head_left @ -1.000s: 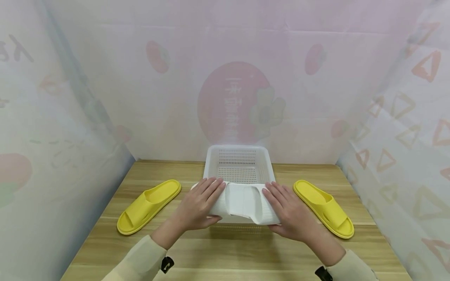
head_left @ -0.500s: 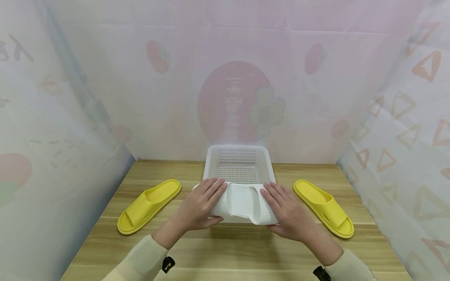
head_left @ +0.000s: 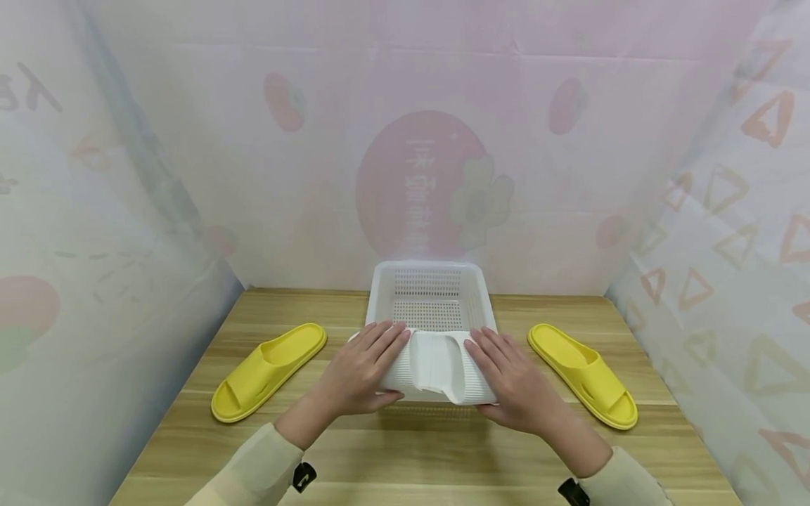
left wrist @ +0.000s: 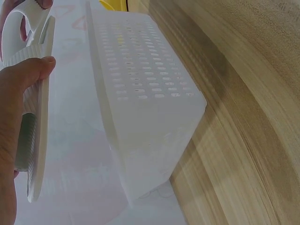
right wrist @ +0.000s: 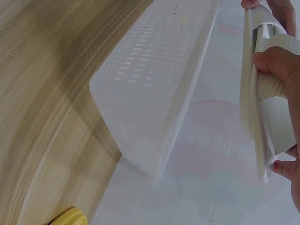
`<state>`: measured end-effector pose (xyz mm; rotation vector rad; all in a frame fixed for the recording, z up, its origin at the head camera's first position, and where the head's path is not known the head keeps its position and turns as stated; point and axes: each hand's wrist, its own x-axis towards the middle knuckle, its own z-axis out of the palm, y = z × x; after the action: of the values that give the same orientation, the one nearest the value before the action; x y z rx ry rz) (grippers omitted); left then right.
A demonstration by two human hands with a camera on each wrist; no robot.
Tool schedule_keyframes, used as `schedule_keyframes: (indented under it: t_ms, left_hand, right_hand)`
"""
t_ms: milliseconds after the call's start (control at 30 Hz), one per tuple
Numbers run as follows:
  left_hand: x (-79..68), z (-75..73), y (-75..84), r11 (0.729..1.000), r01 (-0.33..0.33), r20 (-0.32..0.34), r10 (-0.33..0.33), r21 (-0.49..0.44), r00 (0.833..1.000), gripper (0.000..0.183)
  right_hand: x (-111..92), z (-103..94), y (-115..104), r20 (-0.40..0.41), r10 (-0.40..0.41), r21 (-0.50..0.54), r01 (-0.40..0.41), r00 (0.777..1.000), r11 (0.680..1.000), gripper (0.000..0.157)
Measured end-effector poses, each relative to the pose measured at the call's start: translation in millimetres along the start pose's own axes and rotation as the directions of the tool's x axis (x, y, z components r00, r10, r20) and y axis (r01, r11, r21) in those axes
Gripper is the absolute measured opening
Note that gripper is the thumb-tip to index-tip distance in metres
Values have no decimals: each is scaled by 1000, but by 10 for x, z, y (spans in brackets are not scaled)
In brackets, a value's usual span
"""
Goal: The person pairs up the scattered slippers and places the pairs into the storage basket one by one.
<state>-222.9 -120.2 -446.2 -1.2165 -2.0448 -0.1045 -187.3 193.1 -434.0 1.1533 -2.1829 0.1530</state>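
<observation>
A pair of white slippers [head_left: 436, 360] with ribbed straps lies crosswise between my hands, over the near part of a white basket [head_left: 380, 281]. One slipper overlaps the other lengthwise, with the straps toward opposite ends. My left hand [head_left: 359, 372] grips the left end, fingers over the top and thumb at the underside. At the right end my right hand [head_left: 522, 383] has the same kind of grip. Both wrist views show the flat soles raised above the basket's rim, a thumb [left wrist: 40, 69] pressing one side. The basket has perforated sides and floor.
One yellow slipper [head_left: 268, 372] lies on the wooden table [head_left: 436, 457] to the left, another yellow slipper [head_left: 582, 376] to the right. Printed cloth [head_left: 304, 190] hangs behind the table and along both sides. Shadows fall in front of the basket.
My right hand has shifted slightly left along the slippers. The left hand has edged a little to the right, and the slippers have barely moved.
</observation>
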Motion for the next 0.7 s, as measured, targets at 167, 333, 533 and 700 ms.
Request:
schedule_keyframes:
  t_ms: [167, 333, 533, 700]
  left_hand:
    - [3, 4, 9, 1000, 4, -1, -4, 0, 1000, 105]
    - [13, 15, 18, 1000, -3, 3, 3, 6, 1000, 105]
    - [29, 18, 29, 1000, -6, 3, 5, 10, 1000, 105]
    - [49, 27, 44, 1000, -18, 3, 18, 19, 1000, 104]
  right_hand:
    - [3, 5, -9, -1, 3, 10, -3, 1000, 1000, 107]
    - [10, 3, -22, 4, 9, 8, -9, 1000, 1000, 107]
    - [19, 14, -32, -7, 7, 18, -7, 1000, 1000, 106]
    - [17, 24, -41, -4, 5, 11, -5, 1000, 1000, 103]
